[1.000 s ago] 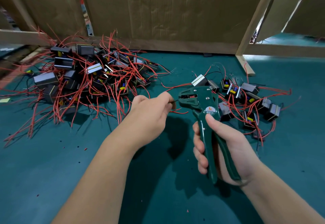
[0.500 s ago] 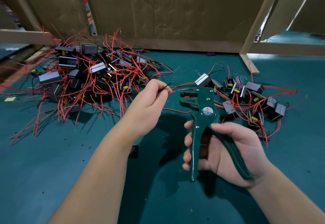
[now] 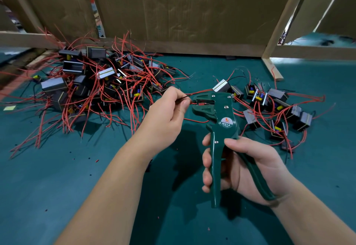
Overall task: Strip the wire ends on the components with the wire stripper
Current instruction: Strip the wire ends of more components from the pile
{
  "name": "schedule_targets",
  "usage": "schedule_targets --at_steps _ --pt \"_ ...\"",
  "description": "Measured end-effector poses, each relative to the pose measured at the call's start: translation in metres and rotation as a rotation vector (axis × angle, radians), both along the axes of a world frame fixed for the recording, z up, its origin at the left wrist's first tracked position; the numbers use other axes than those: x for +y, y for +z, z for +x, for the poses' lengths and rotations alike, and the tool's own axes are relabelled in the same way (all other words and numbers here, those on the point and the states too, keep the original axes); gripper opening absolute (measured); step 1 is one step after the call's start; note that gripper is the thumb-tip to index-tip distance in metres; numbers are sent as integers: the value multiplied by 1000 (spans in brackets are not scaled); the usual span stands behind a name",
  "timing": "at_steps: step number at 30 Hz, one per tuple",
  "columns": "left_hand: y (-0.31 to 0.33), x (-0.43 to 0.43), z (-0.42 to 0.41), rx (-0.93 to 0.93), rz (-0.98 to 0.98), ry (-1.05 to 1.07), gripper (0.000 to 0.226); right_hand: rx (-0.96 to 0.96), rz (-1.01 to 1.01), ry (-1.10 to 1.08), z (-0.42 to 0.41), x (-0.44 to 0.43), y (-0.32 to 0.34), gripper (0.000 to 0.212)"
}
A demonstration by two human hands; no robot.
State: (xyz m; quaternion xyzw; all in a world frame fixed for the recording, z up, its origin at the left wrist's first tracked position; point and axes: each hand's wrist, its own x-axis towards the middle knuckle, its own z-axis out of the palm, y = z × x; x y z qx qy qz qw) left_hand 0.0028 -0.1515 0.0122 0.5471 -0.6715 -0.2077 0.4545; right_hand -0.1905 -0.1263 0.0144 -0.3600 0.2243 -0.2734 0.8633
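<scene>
My right hand (image 3: pixel 238 165) grips the handles of a green wire stripper (image 3: pixel 217 129), held upright with its jaws pointing left. My left hand (image 3: pixel 167 114) pinches a thin red wire (image 3: pixel 193 103) whose end lies inside the stripper's jaws. A black wire end sticks out from the same fingers. A large tangle of black components with red wires (image 3: pixel 92 89) lies at the left. A smaller group of the same components (image 3: pixel 269 104) lies at the right, behind the stripper.
The work surface is a teal mat (image 3: pixel 57 177) dotted with small bits of red insulation. Cardboard panels (image 3: pixel 173 10) and wooden frame beams (image 3: pixel 285 13) wall off the back. A yellow scrap (image 3: pixel 9 108) lies at the far left.
My left hand brought the red wire end to the stripper's jaws. The stripper's handles went from squeezed together to spread apart, and my right hand raised the tool slightly.
</scene>
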Motion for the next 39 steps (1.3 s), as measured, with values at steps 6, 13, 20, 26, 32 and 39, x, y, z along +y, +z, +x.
schedule_targets --at_steps 6,13,20,26,32,39 --pt "-1 -1 -3 -36 19 -21 15 189 -11 -214 8 3 2 32" --pt "5 0 -12 438 23 -67 21 29 48 -268 8 1 0 46" --pt "20 8 -16 1110 85 -417 27 -191 130 -97 4 -4 1 72" --pt "18 14 -28 863 81 -496 17 -198 -39 -154 1 -3 -2 76" --pt "5 1 0 -202 -153 267 41 61 -358 -737 -5 -10 -3 27" --pt "-8 -7 31 -451 276 638 39 387 -396 -970 -17 -18 -10 21"
